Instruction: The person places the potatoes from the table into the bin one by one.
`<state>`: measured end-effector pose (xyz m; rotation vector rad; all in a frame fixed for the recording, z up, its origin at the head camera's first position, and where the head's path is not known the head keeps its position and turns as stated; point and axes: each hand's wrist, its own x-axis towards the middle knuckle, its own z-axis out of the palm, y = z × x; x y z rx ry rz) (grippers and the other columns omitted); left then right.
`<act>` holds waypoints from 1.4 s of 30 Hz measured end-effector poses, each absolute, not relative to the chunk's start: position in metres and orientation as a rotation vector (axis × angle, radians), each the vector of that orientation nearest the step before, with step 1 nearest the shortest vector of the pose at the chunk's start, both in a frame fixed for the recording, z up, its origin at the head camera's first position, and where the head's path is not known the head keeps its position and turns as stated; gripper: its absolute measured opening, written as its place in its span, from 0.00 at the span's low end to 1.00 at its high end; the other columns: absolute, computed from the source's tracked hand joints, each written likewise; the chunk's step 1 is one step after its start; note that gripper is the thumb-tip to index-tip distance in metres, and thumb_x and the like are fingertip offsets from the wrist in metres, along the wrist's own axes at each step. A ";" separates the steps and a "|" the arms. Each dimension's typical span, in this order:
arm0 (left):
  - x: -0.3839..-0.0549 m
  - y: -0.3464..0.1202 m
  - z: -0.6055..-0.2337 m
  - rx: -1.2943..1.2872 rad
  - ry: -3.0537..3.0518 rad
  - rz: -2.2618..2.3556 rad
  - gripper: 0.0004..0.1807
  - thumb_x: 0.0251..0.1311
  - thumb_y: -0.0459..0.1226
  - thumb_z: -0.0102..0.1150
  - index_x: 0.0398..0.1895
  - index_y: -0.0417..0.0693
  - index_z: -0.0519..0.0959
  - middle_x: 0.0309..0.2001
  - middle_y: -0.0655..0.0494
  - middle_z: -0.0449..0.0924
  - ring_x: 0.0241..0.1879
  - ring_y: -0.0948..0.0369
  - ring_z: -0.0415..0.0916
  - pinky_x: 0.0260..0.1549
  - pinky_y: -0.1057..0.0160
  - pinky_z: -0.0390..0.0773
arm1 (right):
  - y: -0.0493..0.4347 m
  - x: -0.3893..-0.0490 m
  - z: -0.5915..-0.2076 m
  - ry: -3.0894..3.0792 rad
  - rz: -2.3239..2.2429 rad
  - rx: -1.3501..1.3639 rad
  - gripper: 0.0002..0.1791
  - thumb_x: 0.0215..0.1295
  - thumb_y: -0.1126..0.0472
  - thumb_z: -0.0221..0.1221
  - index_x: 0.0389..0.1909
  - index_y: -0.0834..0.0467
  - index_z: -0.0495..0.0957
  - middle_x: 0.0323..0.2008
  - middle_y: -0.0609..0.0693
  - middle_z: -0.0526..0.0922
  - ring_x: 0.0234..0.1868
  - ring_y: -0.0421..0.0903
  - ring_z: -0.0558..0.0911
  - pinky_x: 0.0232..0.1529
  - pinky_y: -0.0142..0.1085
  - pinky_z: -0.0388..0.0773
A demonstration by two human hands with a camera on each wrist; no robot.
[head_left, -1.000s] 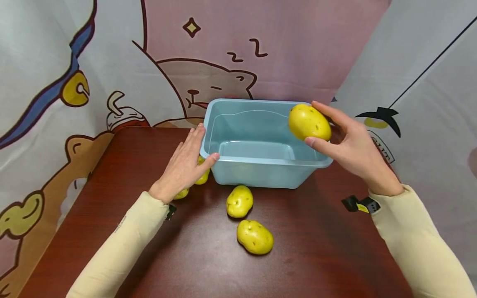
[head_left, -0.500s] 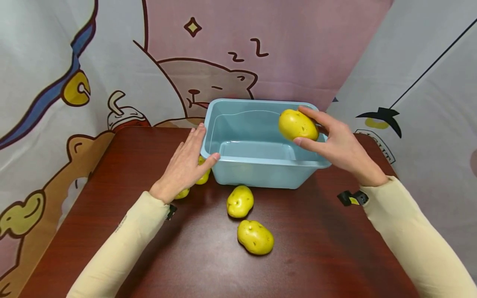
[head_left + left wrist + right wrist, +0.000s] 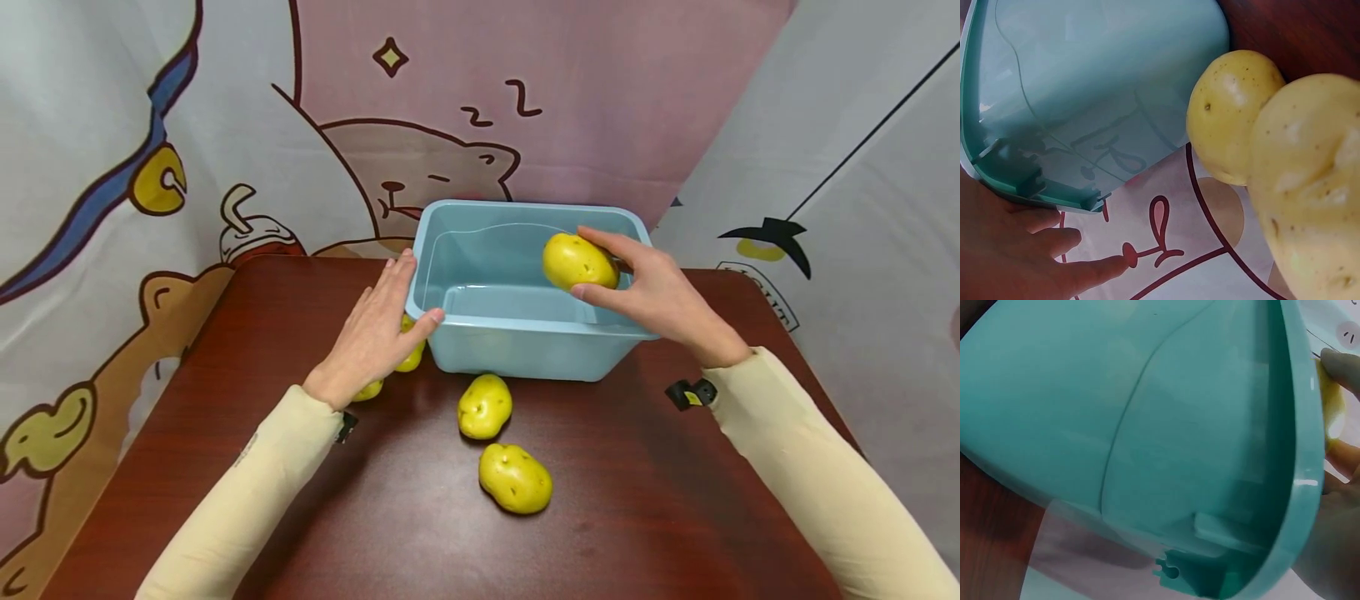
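Observation:
In the head view my right hand (image 3: 660,292) grips a yellow potato (image 3: 577,262) between thumb and fingers, above the right part of a light blue plastic bin (image 3: 517,350). The bin's visible floor is bare. My left hand (image 3: 367,333) lies with straight fingers against the bin's left rim. Two potatoes sit partly hidden beneath that hand; the left wrist view shows a smaller potato (image 3: 1232,115) near the bin's wall and a larger-looking potato (image 3: 1313,181) beside it. The right wrist view catches only a sliver of the held potato (image 3: 1331,406) past the rim.
Two more potatoes lie in front of the bin, a rounder potato (image 3: 484,407) and an oblong potato (image 3: 515,478). All stand on a dark reddish-brown table (image 3: 630,508). A printed cloth (image 3: 600,100) hangs directly behind the bin.
My right hand has moved left and slightly down with the potato, from over the bin's right rim to over its inside. The left hand and the other potatoes have stayed put.

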<state>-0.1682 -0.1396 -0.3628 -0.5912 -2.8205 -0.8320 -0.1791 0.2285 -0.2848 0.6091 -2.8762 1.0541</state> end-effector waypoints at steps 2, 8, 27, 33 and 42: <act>-0.168 -0.140 -0.363 -0.594 -2.820 -0.834 0.52 0.72 0.69 0.40 0.85 0.48 0.42 0.85 0.59 0.36 0.83 0.54 0.36 0.73 0.33 0.51 | 0.227 -0.181 -0.286 -2.889 1.037 0.614 0.43 0.66 0.43 0.68 0.80 0.45 0.63 0.72 0.51 0.70 0.60 0.53 0.74 0.58 0.53 0.74; -0.168 -0.140 -0.363 -0.598 -2.820 -0.832 0.52 0.72 0.69 0.39 0.85 0.48 0.41 0.85 0.56 0.37 0.83 0.55 0.36 0.73 0.33 0.51 | 0.225 -0.186 -0.291 -2.930 0.990 0.630 0.44 0.66 0.42 0.68 0.80 0.46 0.63 0.72 0.52 0.71 0.60 0.53 0.74 0.57 0.52 0.73; -0.187 -0.135 -0.340 -0.605 -2.861 -0.874 0.52 0.71 0.69 0.41 0.84 0.42 0.48 0.84 0.51 0.38 0.83 0.52 0.35 0.77 0.41 0.48 | 0.225 -0.202 -0.298 -3.023 0.991 0.645 0.45 0.67 0.40 0.67 0.81 0.45 0.60 0.76 0.51 0.66 0.67 0.55 0.72 0.64 0.55 0.72; -0.190 -0.132 -0.343 -0.562 -2.942 -0.916 0.54 0.70 0.70 0.40 0.85 0.46 0.41 0.84 0.57 0.31 0.83 0.55 0.30 0.76 0.37 0.47 | 0.231 -0.189 -0.291 -2.993 1.029 0.548 0.44 0.68 0.35 0.63 0.82 0.34 0.55 0.80 0.42 0.58 0.72 0.63 0.69 0.66 0.63 0.68; -0.191 -0.129 -0.345 -0.546 -2.939 -0.850 0.53 0.71 0.68 0.40 0.84 0.43 0.42 0.84 0.52 0.34 0.83 0.53 0.32 0.77 0.40 0.48 | 0.234 -0.139 -0.293 -2.643 1.113 0.672 0.42 0.68 0.53 0.68 0.78 0.28 0.61 0.78 0.32 0.61 0.78 0.46 0.61 0.74 0.56 0.59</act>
